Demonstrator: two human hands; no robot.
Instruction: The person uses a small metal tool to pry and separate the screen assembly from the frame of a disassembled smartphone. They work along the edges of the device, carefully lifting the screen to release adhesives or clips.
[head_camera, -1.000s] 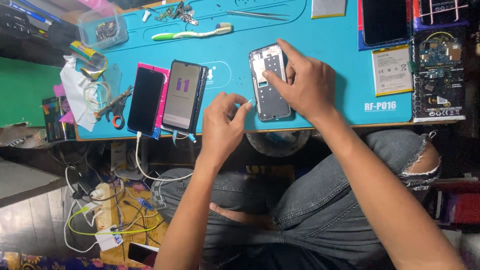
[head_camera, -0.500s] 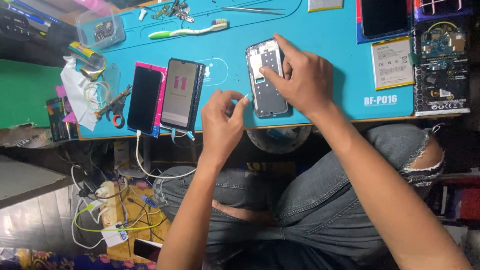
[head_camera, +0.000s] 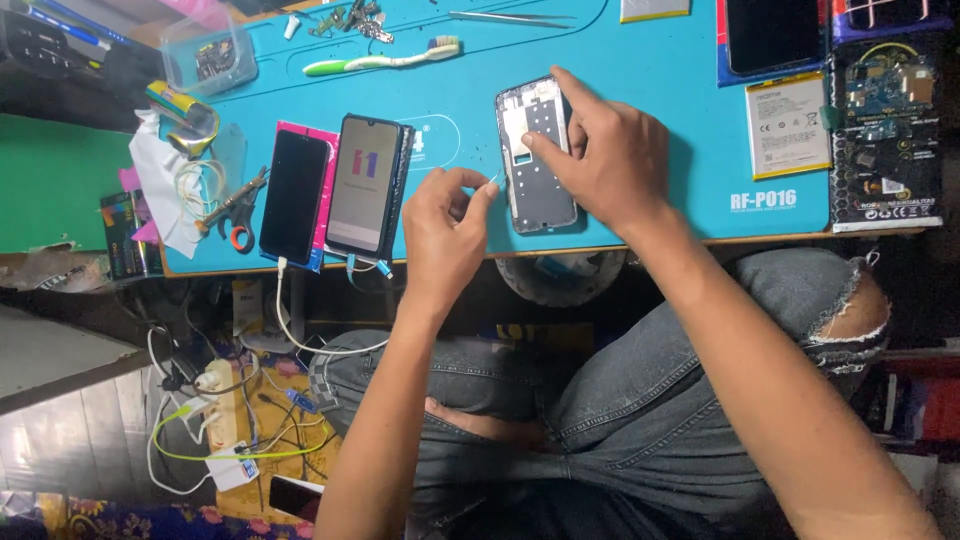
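While the opened phone frame (head_camera: 537, 155) is pressed flat near the mat's (head_camera: 650, 80) front edge by the right hand (head_camera: 605, 150), something tiny is pinched by the left hand (head_camera: 450, 225); it could be dropped and lost. Two whole phones (head_camera: 365, 185), one toothbrush (head_camera: 385, 60) and one battery (head_camera: 787, 125) are counted.

A matt blue rubbery work mat (head_camera: 640, 60) covers the counter. On it, an opened phone frame (head_camera: 535, 160) shows dull grey plastic and bare metal, beside two glossy glass-faced phones (head_camera: 365, 185). Thin metal tweezers (head_camera: 510, 16) gleam near a plastic toothbrush (head_camera: 380, 60). Faded, frayed denim jeans (head_camera: 640, 400) look coarse.
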